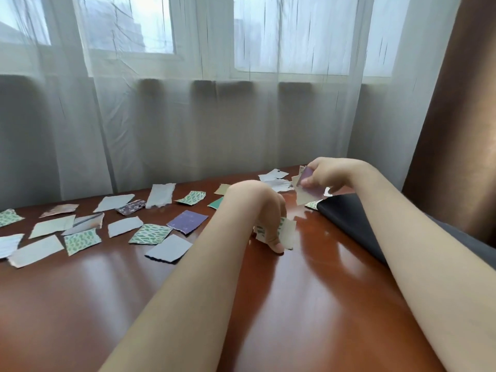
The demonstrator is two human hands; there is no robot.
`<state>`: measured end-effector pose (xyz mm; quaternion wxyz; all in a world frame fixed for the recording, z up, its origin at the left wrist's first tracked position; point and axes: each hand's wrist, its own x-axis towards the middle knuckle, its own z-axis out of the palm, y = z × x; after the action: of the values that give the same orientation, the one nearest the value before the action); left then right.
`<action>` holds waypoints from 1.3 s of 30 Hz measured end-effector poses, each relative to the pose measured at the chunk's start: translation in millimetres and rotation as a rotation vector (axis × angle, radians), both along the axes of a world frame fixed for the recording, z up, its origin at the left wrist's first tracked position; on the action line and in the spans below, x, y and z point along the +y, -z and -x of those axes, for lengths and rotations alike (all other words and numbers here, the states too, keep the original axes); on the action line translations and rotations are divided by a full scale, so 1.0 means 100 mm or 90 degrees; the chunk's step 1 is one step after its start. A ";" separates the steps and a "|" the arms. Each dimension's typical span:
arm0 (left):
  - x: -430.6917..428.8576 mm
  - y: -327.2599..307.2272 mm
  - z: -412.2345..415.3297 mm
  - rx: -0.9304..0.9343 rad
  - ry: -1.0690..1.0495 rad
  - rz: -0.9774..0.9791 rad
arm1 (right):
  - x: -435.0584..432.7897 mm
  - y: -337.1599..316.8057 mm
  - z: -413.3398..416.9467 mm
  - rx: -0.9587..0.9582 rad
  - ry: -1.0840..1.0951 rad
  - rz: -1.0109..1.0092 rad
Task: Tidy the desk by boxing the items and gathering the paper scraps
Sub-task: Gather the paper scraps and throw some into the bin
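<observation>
Now your left hand (261,210) and right hand (326,174) each pinch scraps (306,194). Merge stacks, then sweep toward nine o'clock.

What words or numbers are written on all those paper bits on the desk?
None can be read.
Purple scrap: faint pale marks, too small and blurred to read.
Green spotted scraps: pattern only, no letters.
The bunch of scraps in the left hand and the stack in the right hand: no writing visible.

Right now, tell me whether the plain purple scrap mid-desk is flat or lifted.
Flat: the purple scrap lies on the desk, its whole face showing, with nothing gripping it.
</observation>
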<state>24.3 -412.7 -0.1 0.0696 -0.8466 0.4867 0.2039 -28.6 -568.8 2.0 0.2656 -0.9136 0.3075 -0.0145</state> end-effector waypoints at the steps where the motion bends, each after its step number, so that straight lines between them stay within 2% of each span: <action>1: 0.01 0.02 -0.03 0.043 -0.006 0.013 | -0.03 0.00 0.02 -0.003 0.015 -0.001; 3: 0.02 0.05 -0.10 0.141 -0.034 0.085 | -0.04 0.02 0.03 0.032 0.023 0.032; 5: 0.02 0.06 -0.19 0.187 -0.066 0.223 | 0.04 0.01 0.03 0.120 0.026 0.109; 8: -0.03 0.12 -0.30 0.127 -0.150 0.440 | 0.17 0.05 -0.02 0.239 0.034 0.175; 10: -0.08 0.18 -0.34 0.113 -0.210 0.504 | 0.16 0.10 -0.13 0.183 0.011 0.102; 11: -0.11 0.21 -0.34 0.114 -0.227 0.510 | 0.14 0.12 -0.15 0.126 -0.015 0.079; 13: -0.18 0.28 -0.35 0.095 -0.242 0.491 | 0.18 0.13 -0.14 0.087 -0.023 0.050; 15: -0.25 0.35 -0.36 0.057 -0.242 0.450 | 0.18 0.14 -0.13 0.087 0.044 0.014; 17: -0.31 0.41 -0.37 0.033 -0.235 0.410 | 0.22 0.13 -0.09 0.000 0.107 -0.059; 18: -0.32 0.43 -0.38 0.014 -0.233 0.398 | 0.21 0.11 -0.09 -0.025 0.059 -0.078; 20: -0.33 0.46 -0.38 -0.034 -0.234 0.392 | 0.17 0.11 -0.07 -0.016 0.006 0.000; 24: -0.34 0.47 -0.37 -0.068 -0.234 0.407 | 0.13 0.09 -0.04 -0.094 0.063 -0.073; 26: -0.33 0.48 -0.38 -0.078 -0.226 0.425 | 0.03 0.12 -0.05 -0.190 0.117 -0.112; 30: -0.30 0.48 -0.36 -0.066 -0.208 0.456 | -0.11 0.14 -0.06 -0.425 0.299 -0.043; 33: -0.27 0.43 -0.35 -0.026 -0.193 0.469 | -0.17 0.16 -0.09 -0.455 0.350 -0.040; 39: -0.16 0.24 -0.40 0.240 -0.226 0.481 | -0.20 0.33 -0.17 -0.331 0.357 0.027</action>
<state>64.0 -428.8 -23.6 -0.3696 -0.8312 0.3783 0.1714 -11.7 -588.4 -30.8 0.3018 -0.7651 0.4673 -0.3242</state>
